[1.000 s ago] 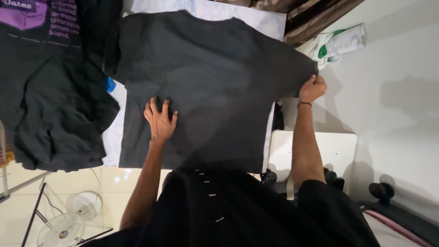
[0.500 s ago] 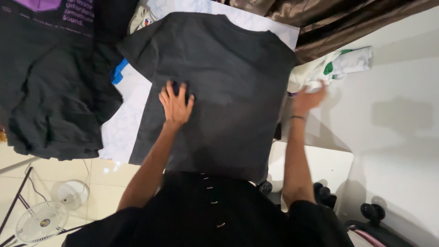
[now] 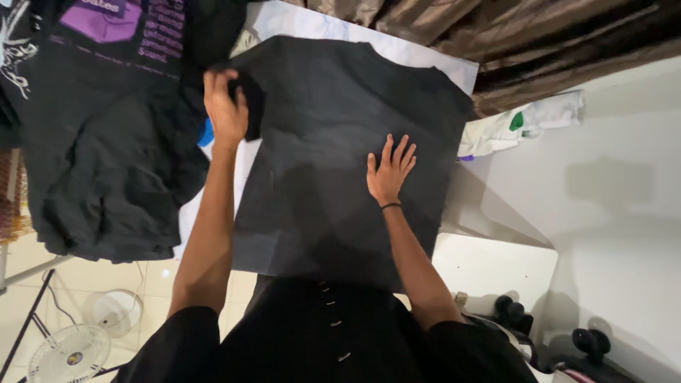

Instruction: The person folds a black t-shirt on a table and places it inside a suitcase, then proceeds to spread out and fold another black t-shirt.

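Nearest to the camera is the person's own black clothing with a row of small pale marks, and below on the left a white fan (image 3: pixel 69 352) stands on the tiled floor. Next comes the near edge of the bench (image 3: pixel 213 164), covered with a white sheet, where a dark grey T-shirt (image 3: pixel 333 191) lies spread flat with its hem toward the person.

The right hand (image 3: pixel 389 170) lies flat on the shirt's middle, fingers open and spread, gripping nothing. The left hand (image 3: pixel 225 106) is at the bench's left edge, with its fingers closed on the shirt's left sleeve (image 3: pixel 252 106), which is turned inward.

The shirt looks light, soft and limp; I judge it will sag and wrinkle if lifted, so a sleeve, shoulder or hem edge gives the best hold.

Further left, a pile of black shirts (image 3: pixel 99 163) shows a purple rectangular print (image 3: pixel 106 18) with pale lettering near the far left corner. At the far right a folded white cloth (image 3: pixel 525 124) has a green mark.
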